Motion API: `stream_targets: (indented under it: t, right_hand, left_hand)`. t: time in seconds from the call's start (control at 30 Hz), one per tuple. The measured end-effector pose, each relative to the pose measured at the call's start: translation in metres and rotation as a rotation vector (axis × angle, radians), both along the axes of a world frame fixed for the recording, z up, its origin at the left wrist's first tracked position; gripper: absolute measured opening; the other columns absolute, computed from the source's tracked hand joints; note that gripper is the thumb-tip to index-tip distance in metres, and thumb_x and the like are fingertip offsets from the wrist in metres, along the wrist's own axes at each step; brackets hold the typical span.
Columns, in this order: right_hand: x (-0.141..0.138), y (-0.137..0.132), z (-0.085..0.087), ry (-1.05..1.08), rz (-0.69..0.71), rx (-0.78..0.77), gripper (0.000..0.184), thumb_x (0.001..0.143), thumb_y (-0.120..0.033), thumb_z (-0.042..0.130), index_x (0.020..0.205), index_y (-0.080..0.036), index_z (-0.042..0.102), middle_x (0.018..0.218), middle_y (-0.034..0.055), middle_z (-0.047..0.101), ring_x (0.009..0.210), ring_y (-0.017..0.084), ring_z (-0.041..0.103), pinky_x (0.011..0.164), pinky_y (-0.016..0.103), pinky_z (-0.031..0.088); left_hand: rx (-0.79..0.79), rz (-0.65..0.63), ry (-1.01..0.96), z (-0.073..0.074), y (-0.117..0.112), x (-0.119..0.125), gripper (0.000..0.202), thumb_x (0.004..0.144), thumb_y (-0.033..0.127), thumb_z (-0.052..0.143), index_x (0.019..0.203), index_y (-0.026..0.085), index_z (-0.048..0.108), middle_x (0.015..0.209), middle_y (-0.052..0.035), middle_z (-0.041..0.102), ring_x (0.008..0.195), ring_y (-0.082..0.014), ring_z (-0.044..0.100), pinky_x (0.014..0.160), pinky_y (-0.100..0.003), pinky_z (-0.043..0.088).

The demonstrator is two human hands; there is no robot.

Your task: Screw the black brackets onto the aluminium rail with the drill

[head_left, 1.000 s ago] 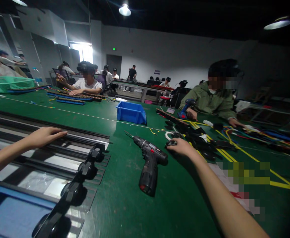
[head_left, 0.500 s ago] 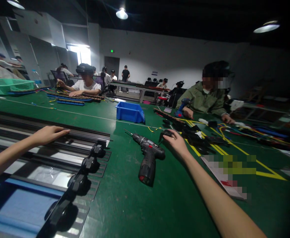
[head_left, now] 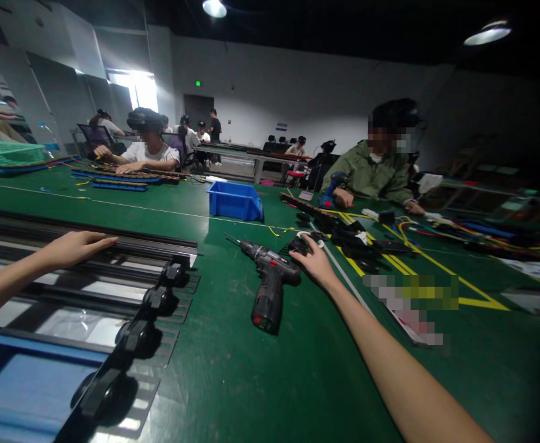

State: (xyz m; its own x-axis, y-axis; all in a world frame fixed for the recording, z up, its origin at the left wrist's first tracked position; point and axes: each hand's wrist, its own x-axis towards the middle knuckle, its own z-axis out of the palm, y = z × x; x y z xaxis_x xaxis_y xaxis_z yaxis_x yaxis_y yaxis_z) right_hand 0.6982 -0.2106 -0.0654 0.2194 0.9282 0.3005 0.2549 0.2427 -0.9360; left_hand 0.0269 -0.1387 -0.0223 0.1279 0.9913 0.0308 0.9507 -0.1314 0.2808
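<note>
My left hand point(head_left: 78, 248) lies flat with fingers stretched over the black rails point(head_left: 159, 249) of a long frame at the left. Along the frame's right end runs a row of black rounded fittings point(head_left: 138, 332) with slotted plates point(head_left: 163, 347). At the middle right, my right hand point(head_left: 318, 261) is closed on a small black slotted bracket point(head_left: 298, 245), partly hidden by the fingers. Just left of that hand, a black cordless drill point(head_left: 270, 280) lies on its side, its bit pointing to the far left.
A blue bin point(head_left: 235, 202) stands beyond the drill on the green table point(head_left: 223, 375). Black parts point(head_left: 353, 243), yellow tape lines point(head_left: 477, 301) and cables point(head_left: 459, 231) spread at the right. Co-workers point(head_left: 366, 166) sit across the table, one beside a blue drill point(head_left: 334, 189).
The view has shifted a little, so the scene sits further left and higher. The bracket in my right hand has turned, showing its slots. My left hand stays on the rails.
</note>
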Motion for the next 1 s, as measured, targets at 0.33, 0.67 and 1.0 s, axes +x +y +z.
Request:
stream_targets:
  t: [0.33,0.67,1.0]
  right_hand:
    - [-0.001,-0.003,0.003,-0.072,0.007,-0.037,0.087,0.062,-0.041,0.082,0.139,-0.019,0.047,0.127,0.0136,0.064,0.109,0.027,0.066,0.098,0.044,0.051]
    - [0.003,0.006,0.028,0.167,-0.344,0.182,0.071,0.068,-0.049,0.076,0.126,-0.016,0.054,0.12,0.014,0.067,0.105,0.029,0.067,0.086,0.044,0.058]
    - [-0.176,-0.013,0.127,-0.307,0.223,0.194,0.066,0.076,-0.037,0.073,0.134,-0.018,0.049,0.107,0.0102,0.07,0.09,0.021,0.068,0.081,0.033,0.054]
  left_hand:
    - [-0.04,-0.053,-0.019,-0.003,0.005,-0.007,0.077,0.08,0.079,0.042,0.125,0.022,0.065,0.129,-0.0035,0.064,0.119,-0.028,0.056,0.1,-0.029,0.039]
    - [-0.014,-0.068,0.008,0.007,-0.008,0.008,0.078,0.082,0.078,0.038,0.122,0.019,0.068,0.125,-0.0076,0.066,0.115,-0.0292,0.059,0.096,-0.029,0.04]
    - [0.042,-0.066,0.007,0.012,-0.015,0.015,0.077,0.08,0.079,0.036,0.117,0.021,0.072,0.117,-0.0096,0.07,0.11,-0.0324,0.062,0.092,-0.031,0.044]
